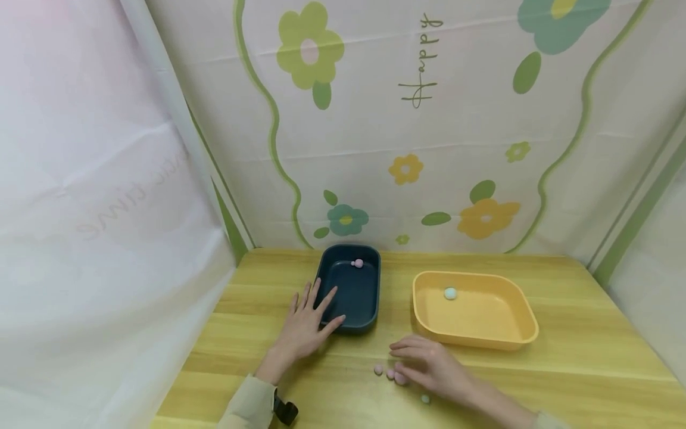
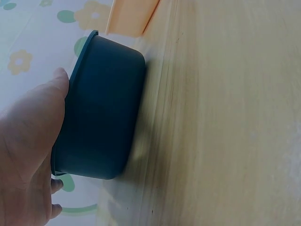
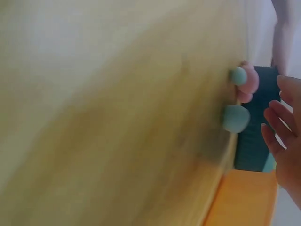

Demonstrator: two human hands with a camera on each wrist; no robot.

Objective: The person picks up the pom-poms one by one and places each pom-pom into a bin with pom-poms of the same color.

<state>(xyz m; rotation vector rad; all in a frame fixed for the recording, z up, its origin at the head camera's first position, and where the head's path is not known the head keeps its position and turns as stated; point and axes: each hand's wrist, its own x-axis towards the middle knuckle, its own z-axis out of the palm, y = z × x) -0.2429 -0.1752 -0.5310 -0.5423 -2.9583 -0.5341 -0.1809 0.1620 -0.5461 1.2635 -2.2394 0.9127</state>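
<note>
My left hand (image 1: 302,329) is spread, its fingers reaching over the left rim of a navy tray (image 1: 351,326). In the left wrist view, the thumb lies along that tray's rim. Inside it, near the far end, sits a small pink ball (image 1: 358,263) with a tinier pink bit beside it. My right hand (image 1: 436,369) hovers over the table with loosely bent fingers, holding nothing visible. Close to its fingertips are several pink balls (image 1: 378,369) and a pale green ball (image 1: 425,398). The right wrist view shows a larger pale green ball (image 3: 236,118) near the pink ones.
To the right stands a yellow tray (image 1: 477,342) with a pale mint ball (image 1: 450,293) inside. Both trays rest on a wood-grain table (image 1: 257,298). A flower-printed curtain (image 1: 364,137) closes off the back, and white cloth (image 1: 96,238) hangs at the left.
</note>
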